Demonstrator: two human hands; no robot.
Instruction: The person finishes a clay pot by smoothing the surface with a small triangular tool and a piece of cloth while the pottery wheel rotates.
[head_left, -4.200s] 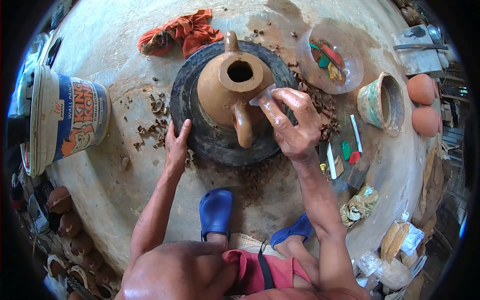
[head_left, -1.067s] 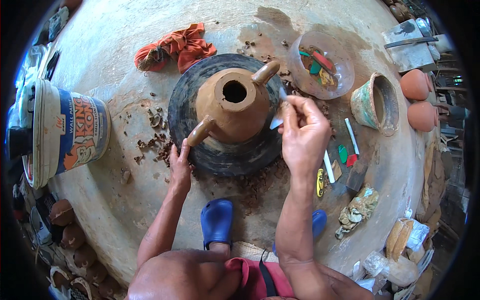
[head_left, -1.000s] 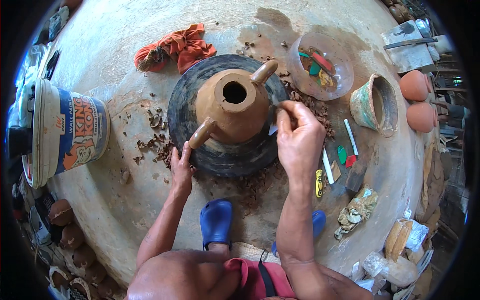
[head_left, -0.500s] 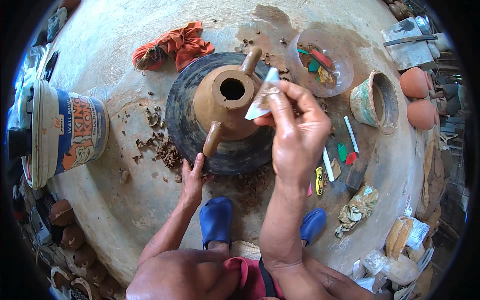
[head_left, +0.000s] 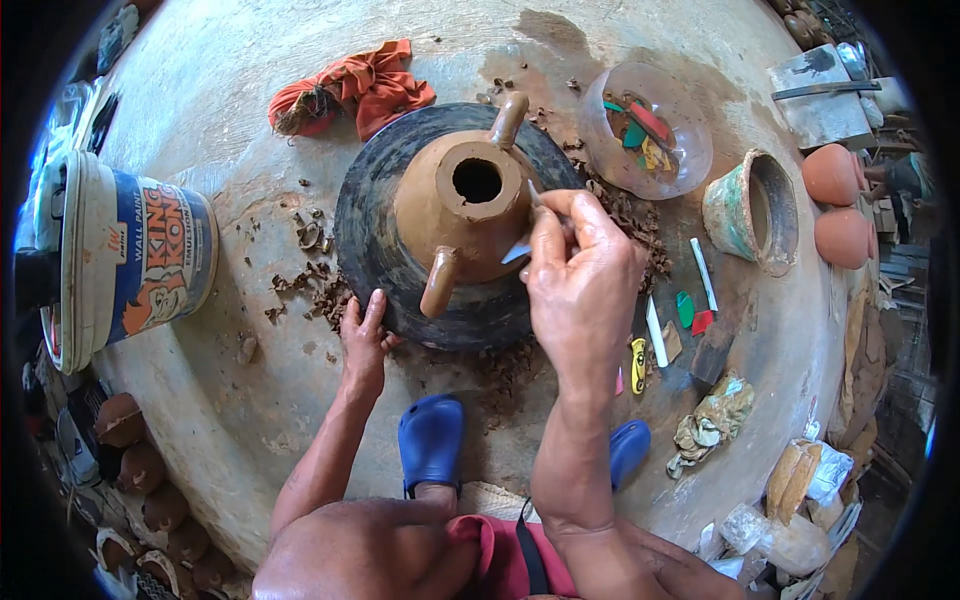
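Note:
A brown clay pot (head_left: 424, 212) with a round dark mouth and two stubby tube-shaped projections sits on a dark, streaked turning wheel (head_left: 362, 235). My right hand (head_left: 585, 290) pinches a thin, pale scraper (head_left: 517, 252) between thumb and fingers, close against the pot's right side. Most of the scraper is hidden by the fingers, and contact with the clay cannot be made out. At the wheel's near-left edge is my left hand (head_left: 366, 342), its thumb and forefinger apart and holding nothing.
Clay shavings (head_left: 328, 295) lie around the wheel. Behind it is an orange cloth (head_left: 385, 85). A clear tub (head_left: 690, 150) of coloured pieces and a crusted pot (head_left: 735, 215) stand right. A paint bucket (head_left: 150, 260) is left; a yellow-handled tool (head_left: 638, 365) lies near my right arm.
My right hand has lowered the scraper to the pot's right side and turned it edge-on. The left hand has shifted slightly left along the wheel's rim, its fingers spreading.

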